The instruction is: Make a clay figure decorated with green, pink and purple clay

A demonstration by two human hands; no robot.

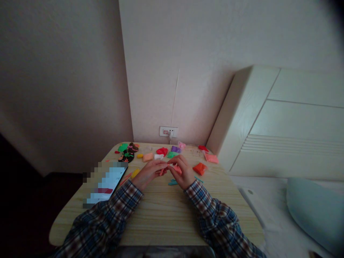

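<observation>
Over the middle of the wooden table, my left hand and my right hand meet with fingertips pinched together. Between them is a small piece of pink modelling clay, mostly covered by the fingers. More pink clay or its packet shows just behind the right fingers. Blue clay tools lie under the right hand. A yellow clay packet rests beside my left wrist. An orange-red packet lies to the right of my right hand.
Along the table's back lie several coloured clay packets, including a purple one. Black and green clay figures stand at the back left. A tablet with a lit screen lies at the left. A wall socket holds a plug.
</observation>
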